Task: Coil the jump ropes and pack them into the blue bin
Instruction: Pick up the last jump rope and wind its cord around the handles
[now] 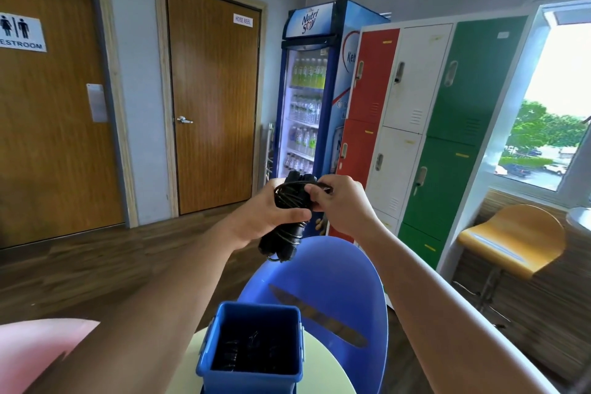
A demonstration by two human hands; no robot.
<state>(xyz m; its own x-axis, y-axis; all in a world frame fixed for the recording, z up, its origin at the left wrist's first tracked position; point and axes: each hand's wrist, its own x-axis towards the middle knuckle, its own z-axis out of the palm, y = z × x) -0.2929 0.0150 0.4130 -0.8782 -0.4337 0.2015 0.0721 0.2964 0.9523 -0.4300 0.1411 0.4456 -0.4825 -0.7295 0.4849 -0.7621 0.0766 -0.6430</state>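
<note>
Blue chair (335,269) at the desk's (323,371) far edge. One blue bin (249,381) on the desk, top open, with dark coiled ropes (243,352) inside; can't tell how many. One black jump rope (289,198) is bundled and held in the air above the chair. Left hand (256,214) fingers are wrapped tight round the bundle. Right hand (339,201) fingers (315,193) pinch a loop at its top.

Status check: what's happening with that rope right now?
Left hand grips coiled rope; right hand pinches its wrap. Bin below, open, partly filled. Nothing blocking.
</note>
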